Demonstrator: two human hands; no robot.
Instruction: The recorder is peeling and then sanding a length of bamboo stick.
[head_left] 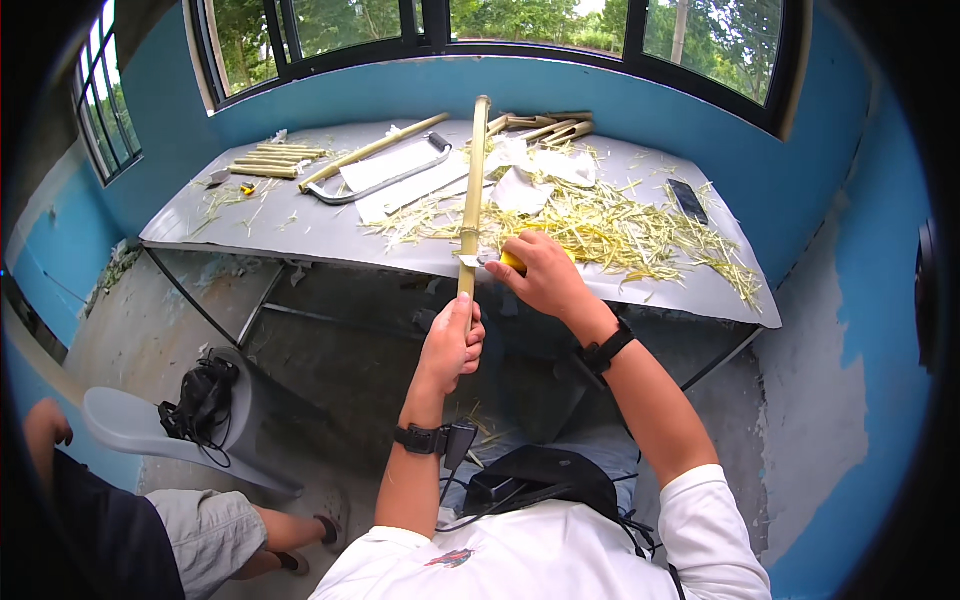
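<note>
My left hand point(453, 343) is wrapped round the lower end of a long bamboo pole point(474, 190). The pole points away from me, its far part over the table. My right hand point(545, 272) is closed round a yellow-handled tool point(513, 261), mostly hidden by my fingers. A short, pale flat piece lies across the bamboo beside my right fingertips, just beyond the left hand; whether it is a blade I cannot make out. Beyond the hands, bamboo shavings point(610, 235) are spread over the grey table point(330, 235).
A hacksaw point(375, 190) lies near another bamboo pole point(375, 150). Short bamboo pieces point(270, 160) sit at the left, split pieces point(565, 131) at the back. A phone point(687, 201) rests at the right. Beside a grey plastic chair point(125, 420) on my left is another person point(200, 540).
</note>
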